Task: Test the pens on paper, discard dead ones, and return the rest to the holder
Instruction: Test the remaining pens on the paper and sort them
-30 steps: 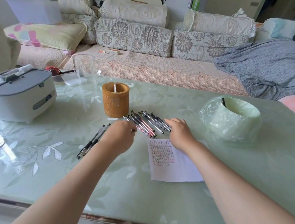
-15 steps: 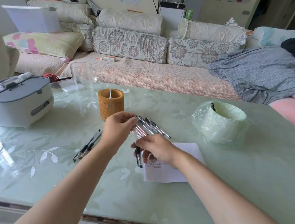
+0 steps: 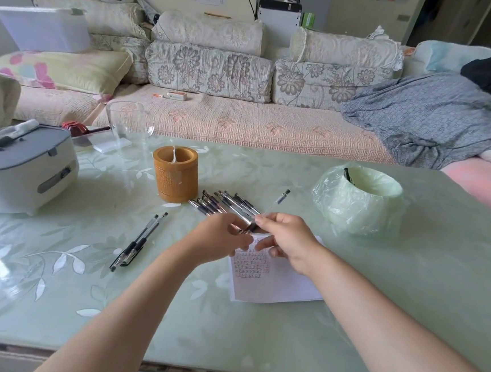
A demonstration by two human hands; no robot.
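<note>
the right hand (image 3: 288,240) pinched a clear pen (image 3: 278,200) between thumb and forefinger close to its dark near end, and the barrel slanted up and far-right out of the fingers. the left hand (image 3: 218,240) curled its fingers against that same near end; whether they gripped it could not be made out. both hands were above the far edge of the scribbled paper (image 3: 277,280). a row of pens (image 3: 222,201) lay just beyond them, beside the brown holder (image 3: 175,179). two more pens (image 3: 138,241) lay to the left.
</note>
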